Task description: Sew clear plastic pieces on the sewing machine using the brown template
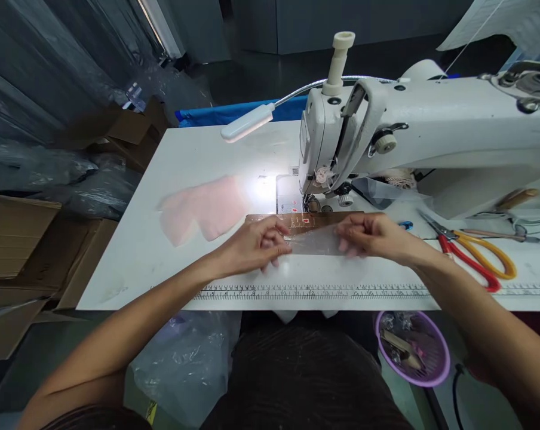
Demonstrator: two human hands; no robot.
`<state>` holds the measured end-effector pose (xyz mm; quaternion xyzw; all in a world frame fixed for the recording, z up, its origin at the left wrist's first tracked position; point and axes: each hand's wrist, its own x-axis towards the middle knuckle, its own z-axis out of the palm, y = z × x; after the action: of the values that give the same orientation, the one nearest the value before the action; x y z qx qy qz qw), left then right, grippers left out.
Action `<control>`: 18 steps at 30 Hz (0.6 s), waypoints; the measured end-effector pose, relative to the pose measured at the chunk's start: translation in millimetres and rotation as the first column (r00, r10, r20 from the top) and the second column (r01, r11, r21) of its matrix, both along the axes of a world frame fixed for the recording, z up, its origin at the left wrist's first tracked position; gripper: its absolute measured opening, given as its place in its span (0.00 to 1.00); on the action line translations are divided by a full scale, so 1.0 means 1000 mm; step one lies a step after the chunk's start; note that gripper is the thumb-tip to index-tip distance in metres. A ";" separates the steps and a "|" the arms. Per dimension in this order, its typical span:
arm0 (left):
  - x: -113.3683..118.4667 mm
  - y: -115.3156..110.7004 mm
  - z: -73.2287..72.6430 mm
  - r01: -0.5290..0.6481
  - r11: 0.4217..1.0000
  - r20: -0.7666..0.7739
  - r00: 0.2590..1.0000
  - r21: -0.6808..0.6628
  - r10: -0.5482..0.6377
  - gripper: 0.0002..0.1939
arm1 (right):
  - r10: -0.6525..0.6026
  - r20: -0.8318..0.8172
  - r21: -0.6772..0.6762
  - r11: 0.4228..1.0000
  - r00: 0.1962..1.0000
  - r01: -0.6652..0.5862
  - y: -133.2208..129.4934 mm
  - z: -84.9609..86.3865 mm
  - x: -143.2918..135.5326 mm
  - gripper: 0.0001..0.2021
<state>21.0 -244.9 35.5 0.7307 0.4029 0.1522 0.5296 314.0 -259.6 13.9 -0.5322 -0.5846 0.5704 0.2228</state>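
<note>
A thin, see-through piece of sheer material (318,240) stretches between my two hands, just in front of the sewing machine (324,134). My left hand (258,243) is closed, thumb and fingers pinching its left end. At the other end, my right hand (372,236) is closed on the material, its fingertips slightly blurred. Whether the piece is plastic film or fabric, I cannot tell. Behind it, a brown strip (341,218) lies flat below the needle area and is partly covered by the hands. Left of the machine, pale pink sheer pieces (216,206) lie on the white table (140,251).
A measuring scale (310,292) runs along the table's front edge. Scissors with red and yellow handles (471,248) lie at the right. A small lamp (247,122) lights the bed. Below stands a purple basket (444,364); cardboard boxes (23,239) are at the left.
</note>
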 end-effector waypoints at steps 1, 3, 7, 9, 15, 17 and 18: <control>0.000 0.007 -0.007 -0.036 0.978 -0.066 0.997 0.205 0.051 0.14 | -0.084 0.057 0.105 0.991 0.995 0.077 0.007 -0.006 -0.004 0.16; -0.001 0.023 -0.024 -0.029 0.814 -0.179 0.970 0.581 0.163 0.14 | -0.208 0.216 0.303 0.943 0.954 0.137 0.021 -0.016 -0.013 0.14; -0.005 0.041 -0.046 0.112 0.493 -0.233 0.954 0.863 0.191 0.12 | -0.332 0.497 0.483 0.873 0.802 0.062 0.030 -0.019 -0.023 0.18; -0.004 0.041 -0.049 0.187 0.490 -0.223 0.975 0.851 0.016 0.11 | -0.298 0.548 0.490 0.872 0.781 -0.010 0.025 -0.015 -0.022 0.17; 0.001 0.030 -0.047 0.246 0.699 -0.171 0.969 0.671 -0.177 0.11 | -0.140 0.300 0.383 0.924 0.944 0.015 0.009 -0.011 -0.025 0.13; -0.001 0.028 -0.044 0.168 0.783 -0.080 0.985 0.598 -0.151 0.13 | -0.123 0.099 0.249 0.964 0.987 0.095 0.010 -0.011 -0.039 0.14; -0.003 0.028 -0.042 0.122 0.835 -0.013 0.991 0.536 -0.136 0.15 | -0.133 0.019 0.184 0.975 0.991 0.127 0.011 -0.010 -0.049 0.16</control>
<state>17.6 -216.8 -6.8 0.8728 0.2876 0.2321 0.3188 265.3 -248.5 4.0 -0.5555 -0.6016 0.4903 0.2985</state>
